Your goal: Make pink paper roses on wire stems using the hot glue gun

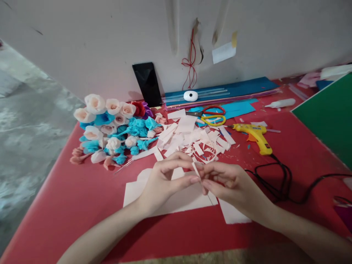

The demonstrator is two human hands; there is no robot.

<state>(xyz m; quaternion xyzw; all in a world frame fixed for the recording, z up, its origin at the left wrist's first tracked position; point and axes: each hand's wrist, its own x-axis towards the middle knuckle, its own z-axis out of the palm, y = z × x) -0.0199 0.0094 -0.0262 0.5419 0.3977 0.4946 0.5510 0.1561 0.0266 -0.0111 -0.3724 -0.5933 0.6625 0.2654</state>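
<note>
Between my two hands is a small strip of pale paper, held upright above the table. The thumb and fingers of my left hand pinch it from the left. From the other side, my right hand grips it with thumb and forefinger, the other fingers curled. Below them lie a large cream paper sheet and a smaller pale sheet. Just beyond my fingers spreads a heap of cut paper scraps.
Paper flowers in white, blue and pink crowd the left. Behind the scraps lie scissors. A yellow glue gun with a black cord sits right, near a white bottle and green board. A phone leans on the wall.
</note>
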